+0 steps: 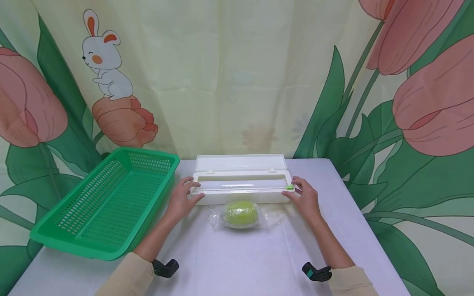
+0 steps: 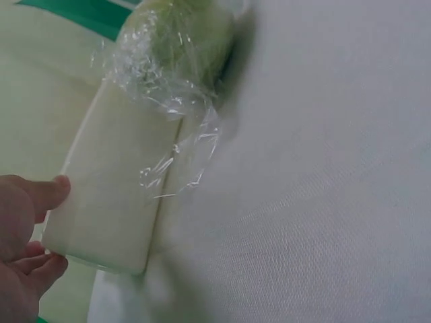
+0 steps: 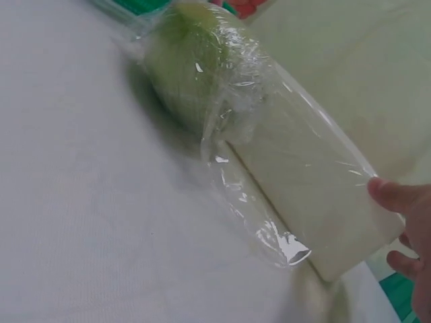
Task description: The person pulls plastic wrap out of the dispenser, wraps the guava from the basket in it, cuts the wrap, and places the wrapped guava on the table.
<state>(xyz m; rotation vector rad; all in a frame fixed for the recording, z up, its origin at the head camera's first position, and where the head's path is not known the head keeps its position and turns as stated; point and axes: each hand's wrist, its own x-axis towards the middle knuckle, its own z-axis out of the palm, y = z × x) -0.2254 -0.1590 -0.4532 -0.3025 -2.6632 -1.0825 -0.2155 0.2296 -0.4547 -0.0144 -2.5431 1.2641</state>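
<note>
A white cling film dispenser (image 1: pixel 237 197) stands in the middle with its lid (image 1: pixel 240 163) tipped back and a roll of film (image 1: pixel 240 183) inside. My left hand (image 1: pixel 182 198) grips its left end, thumb on the front and fingers around the top edge. At the other end, my right hand (image 1: pixel 304 199) holds the box the same way, beside a small green slider (image 1: pixel 290 187). Directly in front lies a green fruit (image 1: pixel 241 213) wrapped in clear film, loose ends spreading to both sides. Both wrist views show this fruit (image 2: pixel 182 40) (image 3: pixel 185 64) near the box front.
A green plastic basket (image 1: pixel 148 213) with perforated walls sits at the left of the table, close to my left forearm. White cloth (image 1: pixel 237 263) covers the table. Behind it hangs a curtain (image 1: pixel 229 82) printed with tulips and a rabbit.
</note>
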